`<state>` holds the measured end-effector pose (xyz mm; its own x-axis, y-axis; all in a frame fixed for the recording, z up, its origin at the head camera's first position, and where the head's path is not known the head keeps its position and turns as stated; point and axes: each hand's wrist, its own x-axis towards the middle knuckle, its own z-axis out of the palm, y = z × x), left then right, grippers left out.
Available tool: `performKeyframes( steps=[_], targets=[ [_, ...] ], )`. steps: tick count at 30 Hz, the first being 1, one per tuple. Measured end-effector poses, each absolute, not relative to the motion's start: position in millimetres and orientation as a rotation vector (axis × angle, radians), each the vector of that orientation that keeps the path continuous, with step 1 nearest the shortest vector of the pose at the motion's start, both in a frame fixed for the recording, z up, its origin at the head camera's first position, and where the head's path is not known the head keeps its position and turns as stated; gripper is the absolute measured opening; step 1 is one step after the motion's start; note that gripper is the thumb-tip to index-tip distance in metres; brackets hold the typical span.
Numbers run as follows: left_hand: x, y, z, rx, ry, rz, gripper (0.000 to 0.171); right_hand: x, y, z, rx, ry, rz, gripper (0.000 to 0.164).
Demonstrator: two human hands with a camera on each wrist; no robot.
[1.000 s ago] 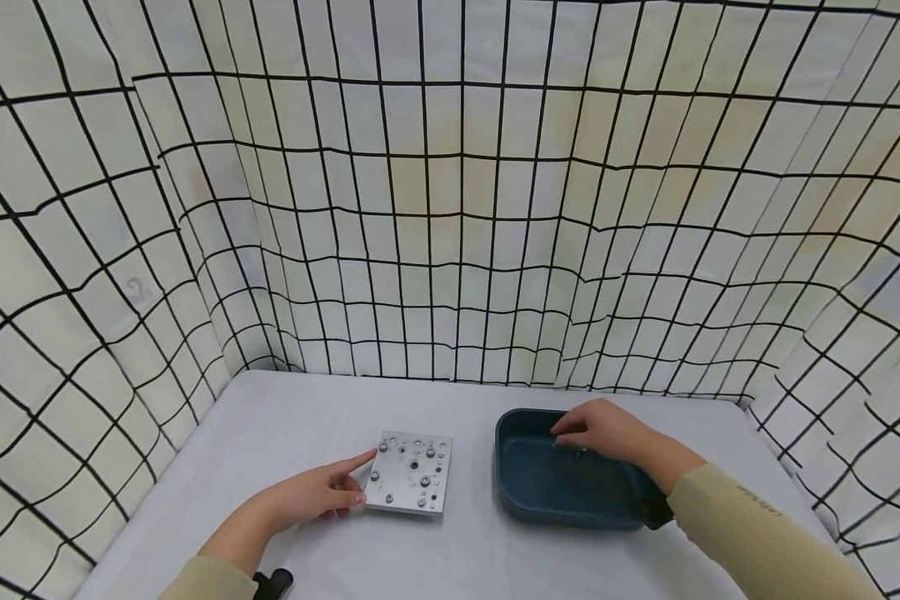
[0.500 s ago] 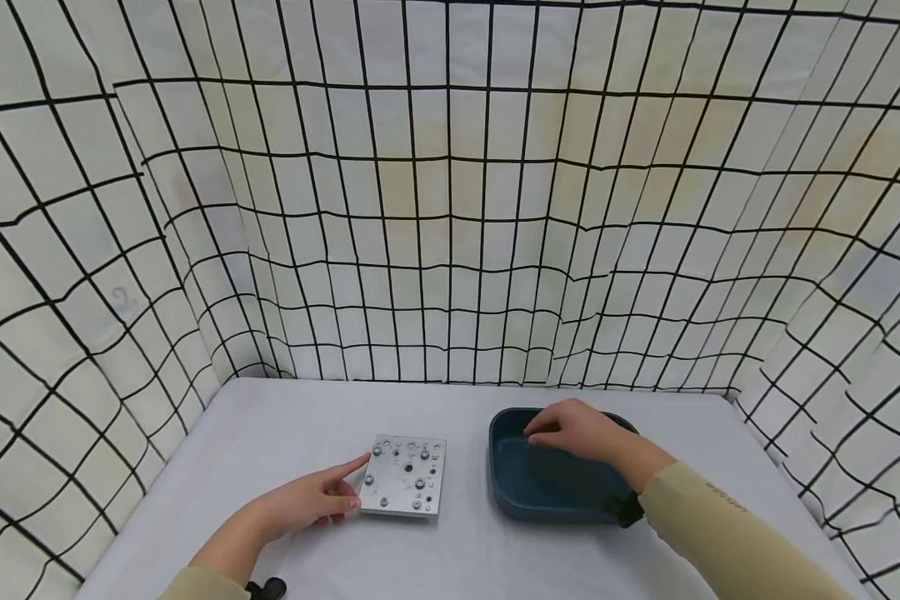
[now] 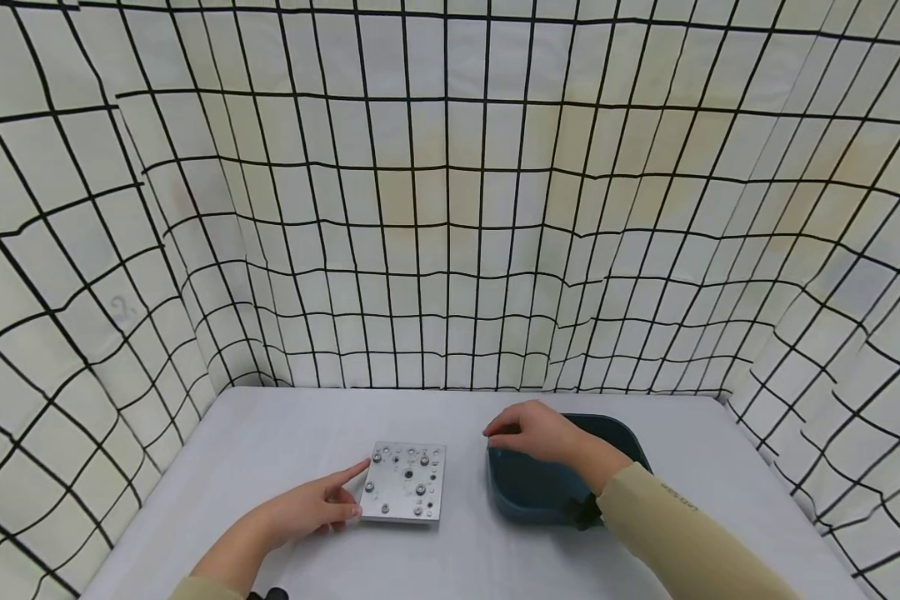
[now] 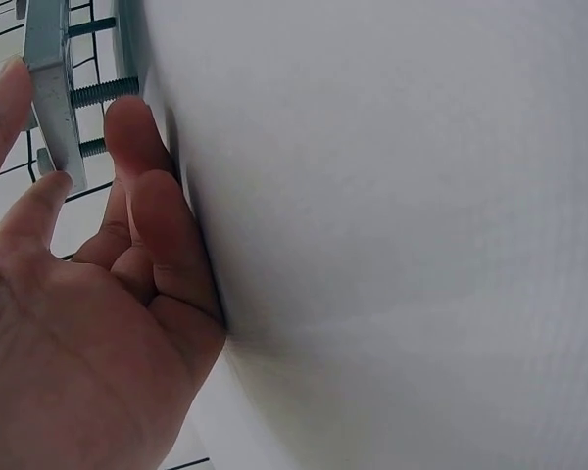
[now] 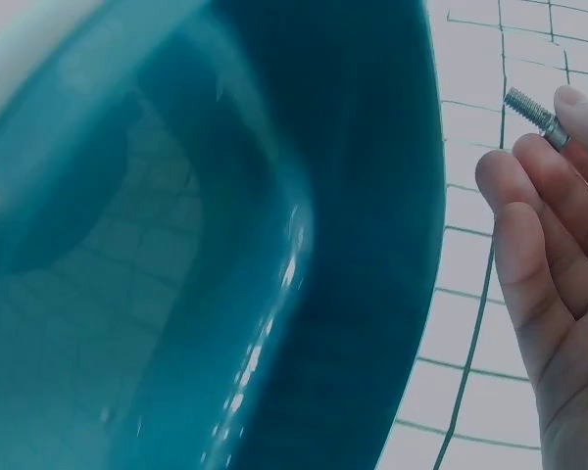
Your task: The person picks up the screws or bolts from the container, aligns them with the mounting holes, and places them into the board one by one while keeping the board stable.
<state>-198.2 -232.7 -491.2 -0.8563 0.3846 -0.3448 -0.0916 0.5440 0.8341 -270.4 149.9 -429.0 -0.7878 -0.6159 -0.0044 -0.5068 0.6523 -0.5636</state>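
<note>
A square silver metal plate (image 3: 405, 487) with several bolts and holes sits left of the middle of the table. Threaded shafts (image 4: 105, 91) stick out from its underside and keep it above the cloth in the left wrist view. My left hand (image 3: 311, 510) touches the plate's left side, index finger straight at the far corner and thumb near the front corner. Between thumb and fingertips my right hand (image 3: 534, 433) pinches a small bolt (image 5: 531, 112), its threaded end pointing out. That hand is above the left rim of the dark blue tub (image 3: 528, 508); the bolt's other end is hidden by the fingers.
White cloth covers the table (image 3: 307, 425). A white wall with a black grid (image 3: 450, 250) encloses it at the back and on both sides. Between the plate and the tub lies a strip of tablecloth.
My right hand has moved left from inside the tub to above its left rim, carrying the bolt. The left hand stays against the plate. The head view has shifted slightly.
</note>
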Motion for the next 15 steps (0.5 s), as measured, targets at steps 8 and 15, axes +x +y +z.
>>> performKeyframes(
  steps=[8,15],
  targets=[
    [-200.0,-233.7,-495.3,0.235,2.279,1.277,0.083,-265.5,113.1,-428.3,-0.883,2.632,-0.83,0.019],
    [-199.6,-231.9,-492.9,0.219,2.275,1.272,0.086,-268.2,83.0,-432.4,-0.922,2.605,-0.782,0.019]
  ],
)
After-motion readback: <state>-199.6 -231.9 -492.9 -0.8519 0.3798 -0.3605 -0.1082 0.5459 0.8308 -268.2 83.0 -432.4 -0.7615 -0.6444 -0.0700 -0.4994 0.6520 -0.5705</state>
